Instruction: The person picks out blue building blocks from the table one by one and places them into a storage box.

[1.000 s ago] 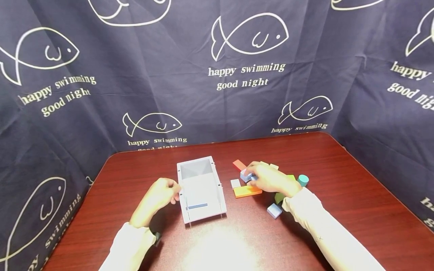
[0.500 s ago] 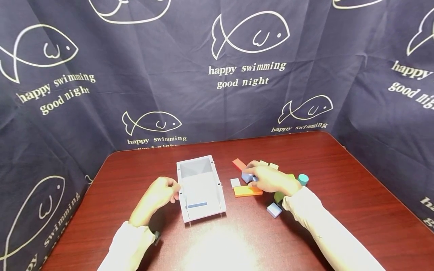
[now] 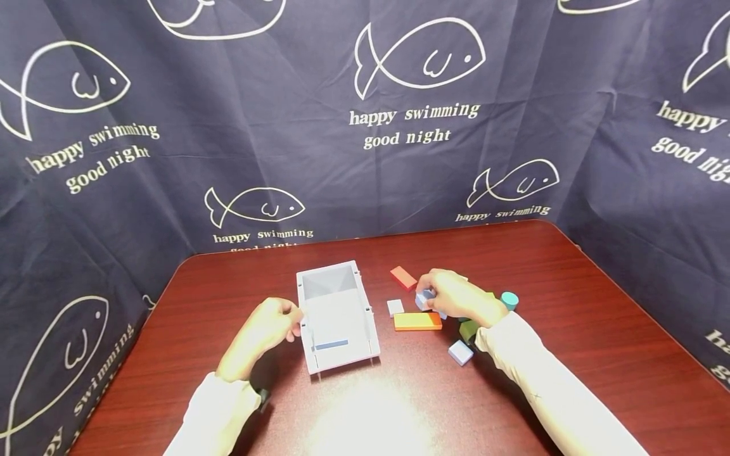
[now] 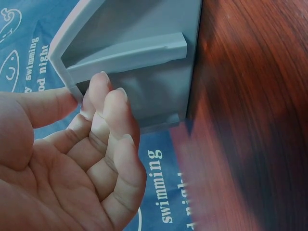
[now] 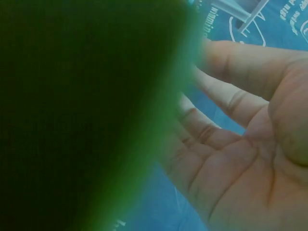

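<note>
A light grey rectangular box (image 3: pixel 341 364) stands left of the table's middle, a flat blue block (image 3: pixel 331 345) lying inside near its front end. My left hand (image 3: pixel 272 324) is at its left side; in the left wrist view, thumb and fingertips pinch the box's rim (image 4: pixel 73 90). To the right, my right hand (image 3: pixel 453 296) pinches a light blue block (image 3: pixel 423 299) between thumb and fingers, low among scattered blocks. In the right wrist view, a blurred dark green shape (image 5: pixel 91 110) hides the fingertips and the block.
Around the right hand lie a red block (image 3: pixel 403 277), an orange block (image 3: pixel 418 322), a small pale block (image 3: pixel 395 308), a blue-white block (image 3: pixel 460 353), a green block (image 3: pixel 468 330) and a teal cylinder (image 3: pixel 509 300). A dark fish-print cloth (image 3: pixel 342 158) hangs behind the table.
My right hand has shifted slightly right with the light blue block, uncovering more of the red block. The left hand and the box stay in place.
</note>
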A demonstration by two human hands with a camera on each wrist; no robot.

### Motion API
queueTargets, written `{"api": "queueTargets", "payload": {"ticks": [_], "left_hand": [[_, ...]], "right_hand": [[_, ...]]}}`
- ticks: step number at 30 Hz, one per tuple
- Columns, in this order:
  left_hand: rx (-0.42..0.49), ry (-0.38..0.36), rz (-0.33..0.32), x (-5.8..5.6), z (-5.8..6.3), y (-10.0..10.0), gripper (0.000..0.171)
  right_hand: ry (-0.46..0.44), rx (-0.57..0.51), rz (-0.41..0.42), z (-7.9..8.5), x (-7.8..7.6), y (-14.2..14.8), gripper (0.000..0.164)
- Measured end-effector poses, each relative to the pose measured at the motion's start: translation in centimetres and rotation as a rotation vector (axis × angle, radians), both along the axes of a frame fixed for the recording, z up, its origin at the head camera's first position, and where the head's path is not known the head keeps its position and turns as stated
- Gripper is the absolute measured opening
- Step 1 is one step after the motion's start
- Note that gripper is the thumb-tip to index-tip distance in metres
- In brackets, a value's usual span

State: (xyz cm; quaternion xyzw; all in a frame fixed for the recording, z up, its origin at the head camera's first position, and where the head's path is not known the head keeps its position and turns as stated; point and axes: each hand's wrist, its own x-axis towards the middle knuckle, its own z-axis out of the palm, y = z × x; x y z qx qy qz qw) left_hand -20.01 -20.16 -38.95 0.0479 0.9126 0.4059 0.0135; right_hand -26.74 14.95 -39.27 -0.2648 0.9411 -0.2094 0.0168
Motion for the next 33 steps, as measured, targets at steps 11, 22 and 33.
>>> {"api": "queueTargets", "payload": {"ticks": [11,22,33], "left_hand": [[-0.002,0.011,-0.015,0.06,0.02,-0.02,0.021],[-0.008,0.015,-0.014,0.06,0.02,-0.02,0.021],[-0.01,0.018,-0.013,0.02,0.02,0.06,0.022]], "right_hand": [[-0.048,0.017,-0.041,0.09,-0.12,-0.02,0.019],[-0.049,0.003,-0.053,-0.1,-0.26,0.08,0.02],[0.015,-0.028,-0.038,-0.19,-0.63,0.38,0.02]]}}
